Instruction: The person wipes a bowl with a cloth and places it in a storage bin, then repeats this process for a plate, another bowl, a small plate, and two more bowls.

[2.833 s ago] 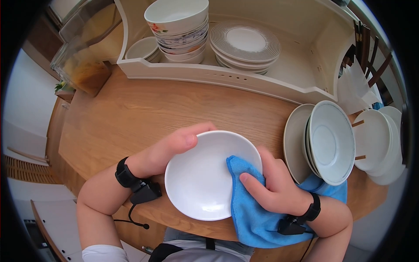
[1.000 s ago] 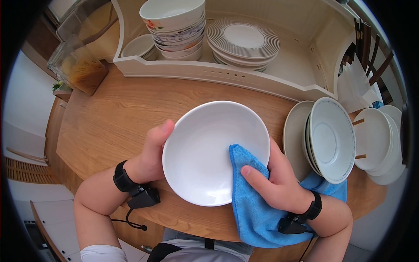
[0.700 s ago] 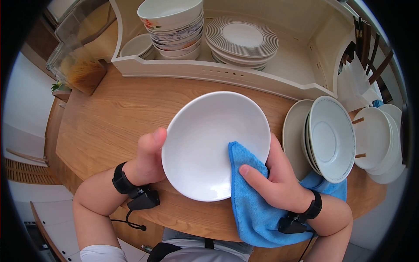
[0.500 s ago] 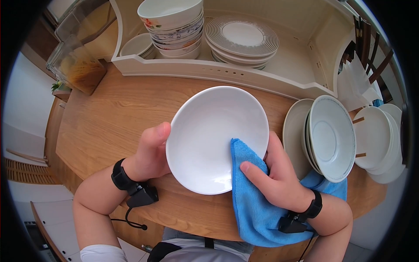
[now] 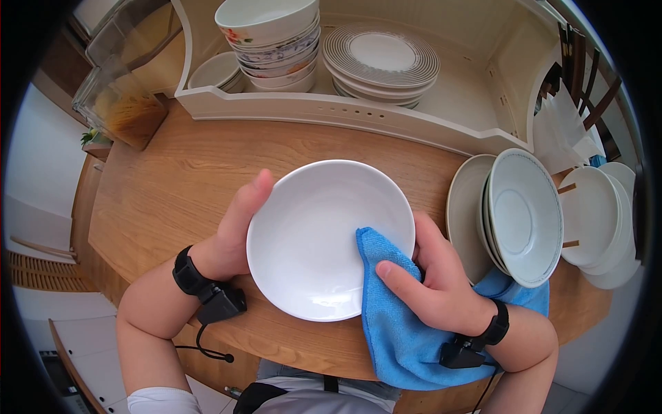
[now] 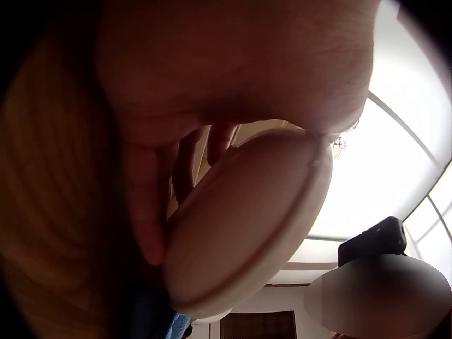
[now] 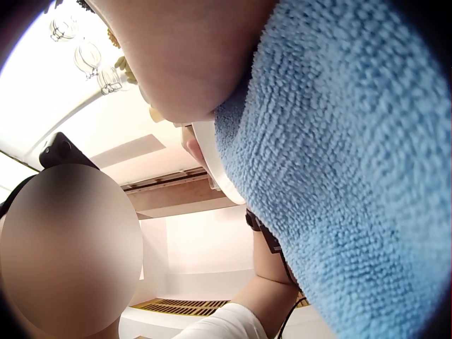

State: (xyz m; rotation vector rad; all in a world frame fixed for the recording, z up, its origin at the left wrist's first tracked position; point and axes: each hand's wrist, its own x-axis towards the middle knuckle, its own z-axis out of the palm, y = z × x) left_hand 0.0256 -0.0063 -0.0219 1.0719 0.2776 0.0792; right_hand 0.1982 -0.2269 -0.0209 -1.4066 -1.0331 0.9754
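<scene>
A shallow white bowl (image 5: 310, 234) is held above the wooden table in front of the person, its glossy inside facing up in the head view. My left hand (image 5: 238, 224) holds it at the left rim, thumb along the edge. The left wrist view shows fingers (image 6: 152, 205) of that hand against the bowl's underside (image 6: 240, 219). On the opposite side, my right hand (image 5: 445, 283) pinches the bowl's rim through a blue cloth (image 5: 393, 276), thumb pressing the cloth inside. The cloth hangs down toward the table's front edge and fills much of the right wrist view.
A cream rack (image 5: 345, 114) along the back holds stacked patterned bowls (image 5: 276, 41) and ringed plates (image 5: 379, 58). Dishes (image 5: 524, 214) lean upright at right, beside more white plates (image 5: 589, 217). A clear container (image 5: 127, 110) stands at the far left of the wooden table (image 5: 165, 179).
The bowl rose and tilted toward the camera, then came back lower and flatter. The left hand shifted from the far-left rim to the left side. The right hand keeps its pinch on the cloth.
</scene>
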